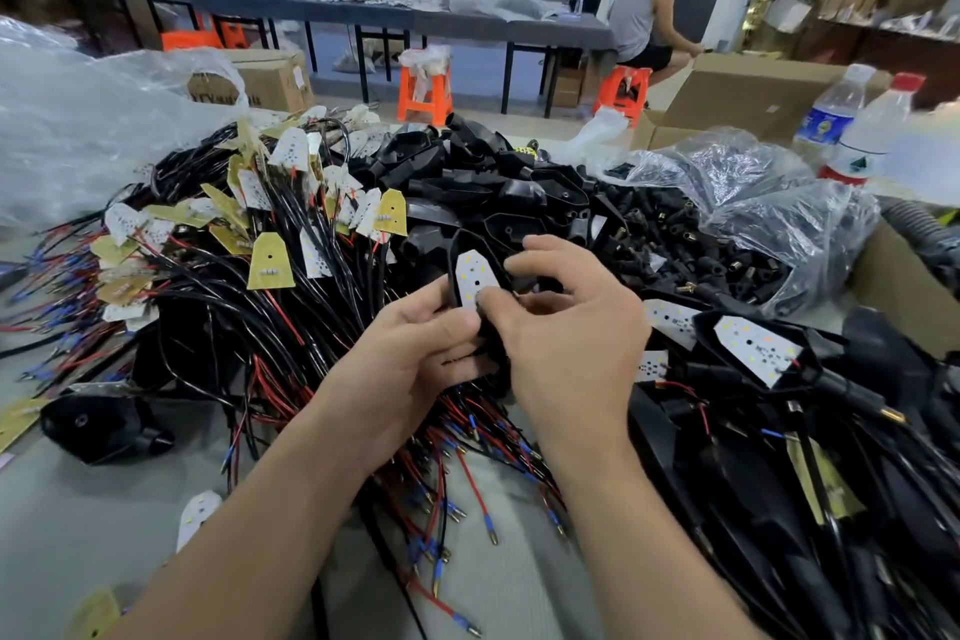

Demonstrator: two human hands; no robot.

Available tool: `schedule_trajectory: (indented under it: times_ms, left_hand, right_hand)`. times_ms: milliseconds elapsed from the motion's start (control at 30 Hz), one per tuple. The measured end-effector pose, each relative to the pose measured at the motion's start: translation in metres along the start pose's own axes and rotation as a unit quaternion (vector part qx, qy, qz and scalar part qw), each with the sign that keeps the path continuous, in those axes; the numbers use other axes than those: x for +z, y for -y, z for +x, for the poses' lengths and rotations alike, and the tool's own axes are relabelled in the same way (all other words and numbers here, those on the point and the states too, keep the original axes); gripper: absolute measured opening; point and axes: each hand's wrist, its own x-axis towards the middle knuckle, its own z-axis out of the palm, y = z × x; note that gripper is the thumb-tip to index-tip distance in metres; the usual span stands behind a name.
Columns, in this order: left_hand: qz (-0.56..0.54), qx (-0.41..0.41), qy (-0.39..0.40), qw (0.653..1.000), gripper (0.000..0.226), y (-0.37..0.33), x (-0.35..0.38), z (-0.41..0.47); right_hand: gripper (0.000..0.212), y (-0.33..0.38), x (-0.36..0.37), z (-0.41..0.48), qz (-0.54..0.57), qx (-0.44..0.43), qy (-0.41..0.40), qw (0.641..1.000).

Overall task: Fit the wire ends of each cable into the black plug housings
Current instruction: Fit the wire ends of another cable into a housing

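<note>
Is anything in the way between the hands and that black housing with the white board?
Nothing visible is. The left hand and the right hand both already hold the black housing, and the white board lies in its open face.

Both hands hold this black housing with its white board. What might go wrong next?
The right hand presses the small white circuit board into the black plastic housing; it may seat crooked.
The left hand holds the housing above the tangled pile of red and black cables, so its wires may snag.
</note>
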Motion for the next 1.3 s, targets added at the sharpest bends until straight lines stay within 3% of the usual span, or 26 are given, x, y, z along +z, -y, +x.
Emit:
schedule_trajectory:
  times_ms: [133, 233, 300, 400, 467, 533, 600, 667, 700, 767, 800, 900, 967, 1133, 1233, 1300]
  left_hand:
    - [-0.02, 0.007, -0.048, 0.999, 0.039, 0.0, 0.004, 0.0]
    - [-0.031, 0.021, -0.13, 0.991, 0.015, 0.003, 0.01, 0.001]
    - [-0.015, 0.037, -0.18, 0.983, 0.022, 0.004, 0.011, 0.002]
    - [-0.023, 0.076, -0.195, 0.978, 0.02, 0.003, 0.017, 0.003]
    - [-0.032, 0.098, -0.209, 0.972, 0.019, 0.005, 0.02, 0.004]
    - [-0.036, 0.103, -0.253, 0.961, 0.023, 0.004, 0.019, 0.005]
    - [-0.065, 0.106, -0.307, 0.944, 0.022, -0.001, 0.012, 0.007]
    - [-0.105, 0.117, -0.349, 0.924, 0.02, -0.01, 0.004, 0.007]
    - [-0.125, 0.125, -0.361, 0.916, 0.019, -0.013, 0.001, 0.007]
    - [-0.162, 0.144, -0.358, 0.908, 0.021, -0.017, -0.001, 0.007]
    - [-0.18, 0.148, -0.352, 0.907, 0.023, -0.018, -0.001, 0.008]
    - [-0.208, 0.141, -0.326, 0.911, 0.026, -0.019, -0.002, 0.004]
    - [-0.177, 0.111, -0.31, 0.927, 0.024, -0.019, -0.003, 0.0]
    - [0.081, 0.057, -0.308, 0.946, 0.017, -0.014, 0.001, -0.003]
    - [0.217, 0.011, -0.215, 0.952, 0.012, -0.009, 0.013, -0.007]
    - [0.206, -0.038, -0.128, 0.969, 0.022, -0.007, 0.022, -0.01]
  right_hand:
    - [0.028, -0.002, 0.0, 0.001, -0.025, 0.061, 0.072, 0.995]
    - [0.023, -0.003, -0.002, -0.001, -0.078, 0.075, 0.158, 0.981]
    - [0.028, -0.001, -0.001, -0.003, -0.065, 0.094, 0.181, 0.977]
    - [0.038, 0.001, 0.0, -0.003, -0.097, 0.043, 0.116, 0.988]
    - [0.032, 0.003, 0.001, -0.007, -0.101, 0.023, 0.046, 0.994]
    - [0.026, 0.004, 0.003, -0.011, -0.154, -0.001, -0.026, 0.988]
    - [0.037, 0.0, 0.001, -0.011, -0.216, -0.011, -0.051, 0.975]
    - [0.053, -0.003, -0.004, -0.004, -0.229, 0.031, 0.022, 0.973]
    - [0.058, -0.003, -0.006, -0.001, -0.212, 0.078, 0.106, 0.968]
    - [0.061, 0.001, -0.006, -0.003, -0.129, 0.185, 0.284, 0.932]
    - [0.058, 0.001, -0.002, -0.005, -0.063, 0.233, 0.317, 0.917]
    - [0.037, 0.002, 0.012, -0.006, 0.196, 0.335, 0.216, 0.896]
    - [0.025, 0.002, 0.014, 0.004, 0.296, 0.317, 0.142, 0.89]
    - [0.025, 0.004, 0.006, 0.041, 0.27, 0.247, 0.087, 0.927]
    - [0.024, 0.005, 0.005, 0.06, 0.227, 0.236, 0.054, 0.943]
    - [0.023, 0.003, 0.0, 0.067, 0.194, 0.234, 0.049, 0.951]
